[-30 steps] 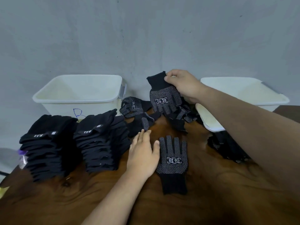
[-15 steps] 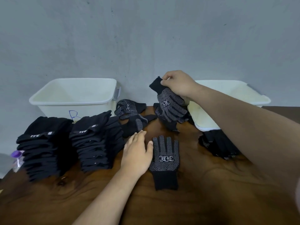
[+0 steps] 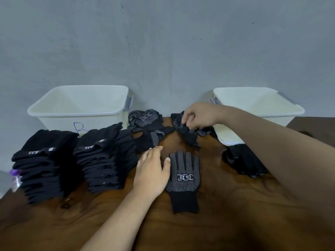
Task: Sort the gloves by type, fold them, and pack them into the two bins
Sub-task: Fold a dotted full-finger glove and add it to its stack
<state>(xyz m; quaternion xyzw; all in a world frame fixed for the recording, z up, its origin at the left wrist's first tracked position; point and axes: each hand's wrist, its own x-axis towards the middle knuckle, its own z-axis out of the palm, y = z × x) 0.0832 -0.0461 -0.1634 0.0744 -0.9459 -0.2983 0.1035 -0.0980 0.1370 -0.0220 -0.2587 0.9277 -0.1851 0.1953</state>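
Matt black knit cloth, white-dotted: flat glove [image 3: 183, 178]. Plain matt black knit: stacked gloves [image 3: 43, 160]. Smooth white plastic, faint sheen: left bin [image 3: 59, 122], right bin [image 3: 282, 114]. Dark grained wood, glossy: surface [image 3: 226, 214].

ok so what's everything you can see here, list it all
left bin: 1, white, back left, blue B on front
right bin: 1, white, back right
flat white piece: 1, white, against right bin's front
glove stacks: 2, plain black, left, before the left bin
flat glove: 1, black with white dots, centre
loose gloves: count unclear, black with white dots, between the bins
glove pile: 1, black with white dots, right, partly behind the forearm
small clear thing: 1, purple top, far left edge
table: 1, brown wood
wall: 1, grey, behind
left grip: 1, bare hand, flat on table beside flat glove
right grip: 1, bare hand, pinching the loose gloves
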